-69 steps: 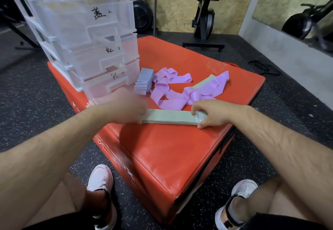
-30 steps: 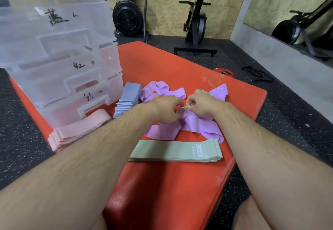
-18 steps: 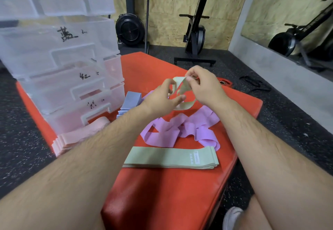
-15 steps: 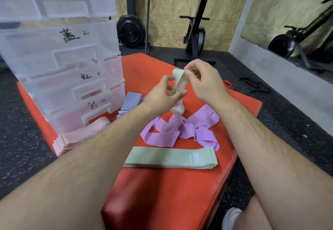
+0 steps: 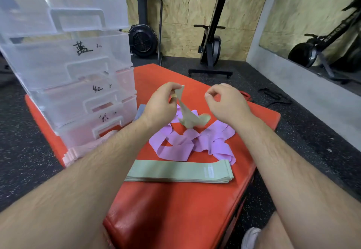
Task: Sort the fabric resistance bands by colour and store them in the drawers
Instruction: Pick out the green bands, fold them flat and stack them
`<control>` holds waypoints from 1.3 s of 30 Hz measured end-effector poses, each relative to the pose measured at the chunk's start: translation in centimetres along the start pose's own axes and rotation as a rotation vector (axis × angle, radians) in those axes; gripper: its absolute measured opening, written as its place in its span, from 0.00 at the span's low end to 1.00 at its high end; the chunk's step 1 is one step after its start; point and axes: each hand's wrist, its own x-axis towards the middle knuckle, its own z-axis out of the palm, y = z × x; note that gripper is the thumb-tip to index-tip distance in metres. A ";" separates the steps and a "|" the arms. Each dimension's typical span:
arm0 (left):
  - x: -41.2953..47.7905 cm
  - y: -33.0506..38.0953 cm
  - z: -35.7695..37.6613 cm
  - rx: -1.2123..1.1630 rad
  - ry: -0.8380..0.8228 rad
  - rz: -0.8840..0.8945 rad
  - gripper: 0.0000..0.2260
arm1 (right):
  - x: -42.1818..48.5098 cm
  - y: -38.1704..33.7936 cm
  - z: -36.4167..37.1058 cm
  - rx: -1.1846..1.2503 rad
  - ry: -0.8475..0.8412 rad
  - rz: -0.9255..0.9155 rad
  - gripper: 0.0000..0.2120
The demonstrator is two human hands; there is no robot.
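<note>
My right grip [image 5: 224, 102] has let go of the loose green band [image 5: 187, 116]; its fingers are curled and hold nothing. My left grip [image 5: 162, 102] alone pinches the band's upper end, and the band hangs twisted below it.

Judgement: the band is free of the tangle and ready to be flattened onto the green stack [image 5: 179, 172], which lies on the worktop [image 5: 175, 209] nearer to me than both grips.

The purple bands [image 5: 175, 145] lie tangled under the grips, between the hanging band and that stack. The pink stack [image 5: 82, 149] lies left of my left forearm. The blue stack [image 5: 139, 112] lies beside my left wrist, mostly hidden. The drawers [image 5: 78, 63] stand left of and beyond the left grip
</note>
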 end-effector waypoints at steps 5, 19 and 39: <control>-0.9 1.4 0.0 -0.215 -0.039 0.043 0.13 | 0.0 -1.7 2.1 0.271 -0.105 0.017 0.18; -1.5 2.2 -0.7 0.043 0.175 -0.083 0.05 | 0.1 -4.2 3.7 0.625 0.124 0.114 0.04; -1.6 0.8 -4.4 0.076 0.037 0.023 0.06 | -0.2 -5.4 4.7 0.536 -0.292 -0.144 0.07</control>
